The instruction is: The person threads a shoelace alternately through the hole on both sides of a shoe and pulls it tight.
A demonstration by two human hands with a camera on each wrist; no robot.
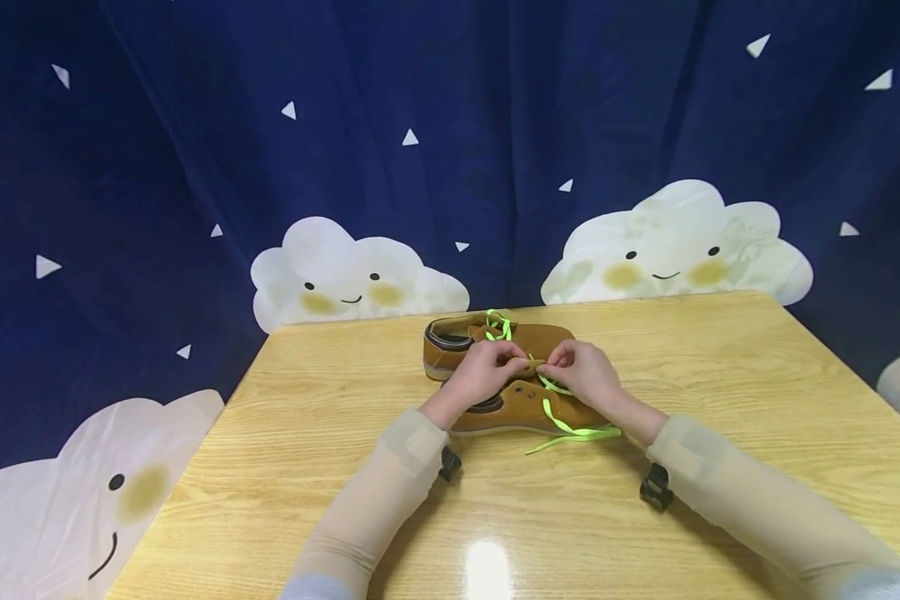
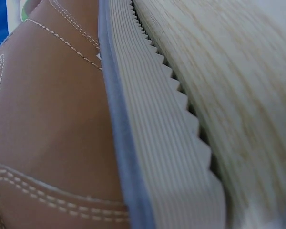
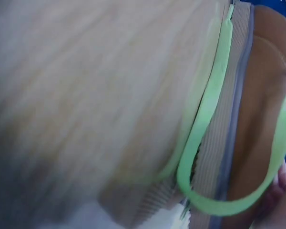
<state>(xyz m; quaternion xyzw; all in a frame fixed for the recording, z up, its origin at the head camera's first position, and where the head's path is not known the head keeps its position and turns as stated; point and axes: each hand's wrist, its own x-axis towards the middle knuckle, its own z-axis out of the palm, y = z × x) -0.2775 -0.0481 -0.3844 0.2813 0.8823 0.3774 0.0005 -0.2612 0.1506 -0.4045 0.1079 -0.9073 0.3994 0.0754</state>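
Observation:
A brown shoe lies on its sole on the table, toe to the right, its near row of eyelets bare at the ankle end. My left hand pinches the upper edge of its far eyelet flap. Thumb and fingers of my right hand meet at the same flap, pinching the neon-green shoelace; the exact grip is small and partly hidden. A loose lace end hangs over the near side onto the table. The left wrist view shows the shoe's stitched side; the right wrist view shows a lace loop.
Behind it stands a second brown shoe with green laces threaded. Both are on a light wooden table. A dark blue curtain with white clouds hangs beyond the back edge.

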